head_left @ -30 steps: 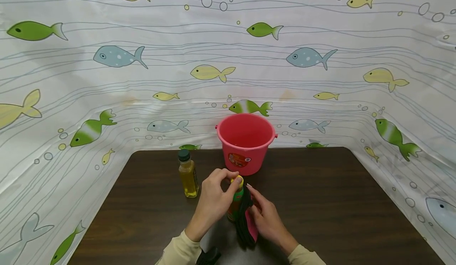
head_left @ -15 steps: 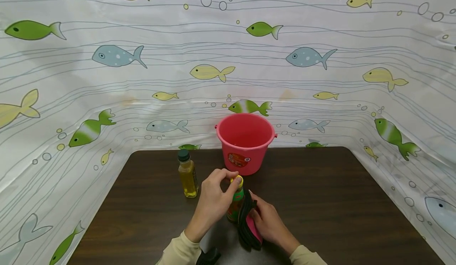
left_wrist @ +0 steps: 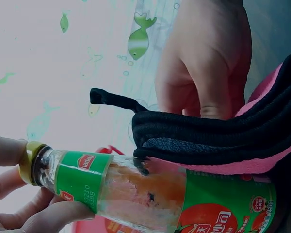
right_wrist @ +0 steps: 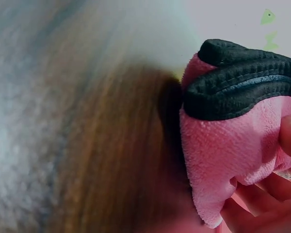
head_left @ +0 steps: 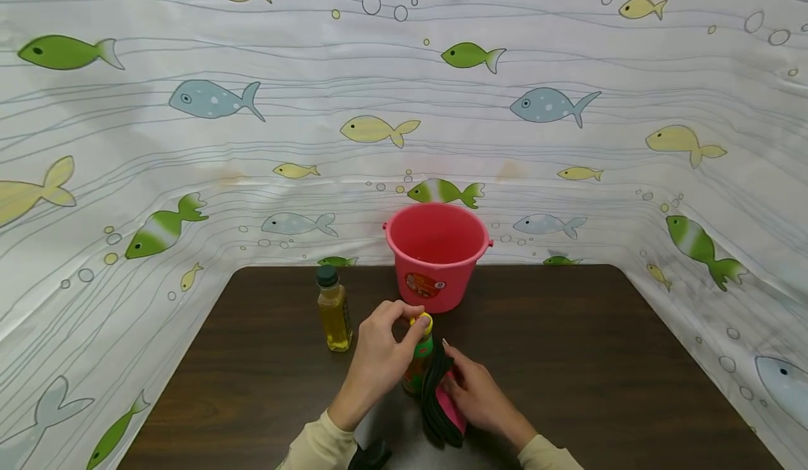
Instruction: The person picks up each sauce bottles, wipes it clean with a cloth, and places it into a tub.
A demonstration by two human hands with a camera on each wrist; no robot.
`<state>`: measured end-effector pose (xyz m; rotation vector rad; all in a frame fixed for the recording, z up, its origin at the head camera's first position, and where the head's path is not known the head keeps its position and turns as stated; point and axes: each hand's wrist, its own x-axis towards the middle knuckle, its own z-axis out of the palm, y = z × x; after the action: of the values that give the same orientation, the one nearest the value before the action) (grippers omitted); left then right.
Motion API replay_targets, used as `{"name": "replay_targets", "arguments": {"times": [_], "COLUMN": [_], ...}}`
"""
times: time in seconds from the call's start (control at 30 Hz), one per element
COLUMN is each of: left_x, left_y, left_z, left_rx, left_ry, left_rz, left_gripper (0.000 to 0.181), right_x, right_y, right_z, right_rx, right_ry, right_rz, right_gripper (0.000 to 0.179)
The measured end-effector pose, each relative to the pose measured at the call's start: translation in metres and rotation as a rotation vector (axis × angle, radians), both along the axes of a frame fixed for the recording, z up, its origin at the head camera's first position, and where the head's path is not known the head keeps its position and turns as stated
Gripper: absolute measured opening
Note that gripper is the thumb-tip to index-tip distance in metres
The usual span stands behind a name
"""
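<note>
A glass ketchup bottle (head_left: 414, 373) with green labels and tomato pictures stands upright on the table. My left hand (head_left: 380, 351) pinches its yellow cap (left_wrist: 29, 163) between thumb and fingers. In my right hand (head_left: 481, 394) is a folded pink cloth (right_wrist: 228, 145) with thick black edging, gripped between thumb and fingers. The left wrist view has the cloth lying along the side of the bottle, with a black loop (left_wrist: 114, 98) sticking out from its corner. Part of the bottle's lower half is hidden behind the cloth.
A pink bucket (head_left: 435, 280) stands just behind the bottle. To the left is a bottle of yellow oil (head_left: 334, 319) with a dark green cap. A black object (head_left: 371, 454) lies by the left sleeve. Fish-patterned sheeting (head_left: 303, 196) encloses the dark wooden table (head_left: 555, 358).
My right hand has moved the cloth slightly down the bottle and toward me, a little to the right. The left hand has stayed on the cap, and the bottle stands in the same place.
</note>
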<state>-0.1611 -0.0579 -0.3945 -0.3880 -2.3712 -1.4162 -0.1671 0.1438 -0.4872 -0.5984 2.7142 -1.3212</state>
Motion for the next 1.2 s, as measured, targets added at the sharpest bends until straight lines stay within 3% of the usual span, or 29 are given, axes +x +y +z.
{"name": "replay_targets", "arguments": {"times": [0.3, 0.67, 0.9, 1.2], "left_x": [0.000, 0.000, 0.000, 0.000], "left_y": [0.000, 0.000, -0.001, -0.001], "left_z": [0.001, 0.002, 0.002, 0.001], "left_rx": [0.004, -0.004, -0.009, -0.006], "left_ry": [-0.013, -0.026, -0.030, -0.030], "left_rz": [-0.006, -0.008, -0.007, -0.019], "left_gripper": [0.015, 0.015, 0.014, 0.017], "right_x": [-0.002, 0.000, 0.002, 0.007], "right_y": [0.002, -0.005, -0.011, -0.023], "right_z": [-0.001, 0.003, 0.012, 0.022], "right_rx": [-0.135, -0.298, -0.362, -0.407], "right_ry": [-0.066, -0.109, -0.060, 0.047], "right_rz": [0.094, 0.078, 0.041, -0.079], "right_gripper": [0.055, 0.060, 0.060, 0.057]}}
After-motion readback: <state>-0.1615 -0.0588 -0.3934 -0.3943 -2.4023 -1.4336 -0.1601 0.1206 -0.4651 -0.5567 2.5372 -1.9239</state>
